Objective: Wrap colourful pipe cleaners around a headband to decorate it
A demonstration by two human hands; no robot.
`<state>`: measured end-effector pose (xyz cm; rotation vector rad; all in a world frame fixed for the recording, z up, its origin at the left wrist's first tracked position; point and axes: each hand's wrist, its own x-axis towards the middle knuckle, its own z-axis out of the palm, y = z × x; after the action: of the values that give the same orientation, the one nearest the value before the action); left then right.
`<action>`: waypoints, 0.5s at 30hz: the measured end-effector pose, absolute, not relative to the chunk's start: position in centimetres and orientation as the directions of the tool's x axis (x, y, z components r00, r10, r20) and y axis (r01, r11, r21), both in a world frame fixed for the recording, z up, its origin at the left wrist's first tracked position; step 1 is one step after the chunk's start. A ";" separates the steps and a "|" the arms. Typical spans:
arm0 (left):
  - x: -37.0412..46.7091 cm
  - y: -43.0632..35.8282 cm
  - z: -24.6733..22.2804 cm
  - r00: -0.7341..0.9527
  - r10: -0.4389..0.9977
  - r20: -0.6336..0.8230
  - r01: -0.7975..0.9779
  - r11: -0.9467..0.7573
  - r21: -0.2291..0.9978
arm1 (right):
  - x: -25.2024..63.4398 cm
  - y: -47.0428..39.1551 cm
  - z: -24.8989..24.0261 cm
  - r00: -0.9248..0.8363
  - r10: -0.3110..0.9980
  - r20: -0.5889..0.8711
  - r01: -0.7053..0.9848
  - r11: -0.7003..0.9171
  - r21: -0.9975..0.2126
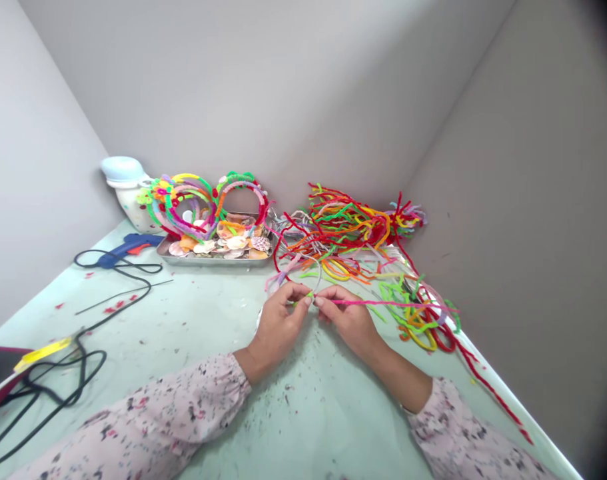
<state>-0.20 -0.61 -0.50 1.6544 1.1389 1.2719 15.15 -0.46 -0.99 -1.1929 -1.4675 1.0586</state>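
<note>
My left hand point(283, 320) is closed in a pinch on a thin headband point(319, 267), whose pale curve rises behind the fingertips, with a bit of green at the pinch. Close beside it, fingertips nearly touching, my right hand point(350, 320) pinches a pink pipe cleaner point(398, 303). The pink strand stretches out to the right over the back of that hand. Its inner end is hidden between the fingertips. Both hands are held above the middle of the pale green table point(303, 413).
A metal tray point(218, 261) of shells stands at the back, with colourful wrapped headbands point(190, 207) on it. Left of it are a blue glue gun point(128, 250), black cable point(90, 373) and a white container point(130, 193). Pipe cleaners point(348, 217) are heaped at the back right.
</note>
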 end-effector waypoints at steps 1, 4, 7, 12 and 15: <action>-0.2 -0.6 -0.4 0.113 0.945 0.307 0.199 -0.325 0.925 | 15.2 -0.4 -1.0 -0.092 0.985 0.146 0.181 0.161 -0.970; -0.2 -0.7 -0.3 0.117 0.949 0.291 0.185 -0.309 0.933 | 15.2 -0.4 -1.2 -0.105 0.981 0.165 0.184 0.182 -0.966; -0.1 -0.7 -0.2 0.114 0.954 0.277 0.169 -0.294 0.941 | 15.3 -0.3 -1.4 -0.107 0.978 0.177 0.183 0.195 -0.964; -0.1 -0.6 -0.4 0.107 0.960 0.258 0.155 -0.272 0.950 | 15.3 -0.3 -1.5 -0.104 0.978 0.180 0.206 0.198 -0.958; -0.1 -0.5 -0.5 0.105 0.966 0.237 0.157 -0.251 0.955 | 15.3 -0.3 -1.4 -0.102 0.977 0.188 0.213 0.206 -0.955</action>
<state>-0.11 -0.51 -0.48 1.5589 1.1405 1.2383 15.33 -0.31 -1.44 -1.1771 -1.5204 1.0015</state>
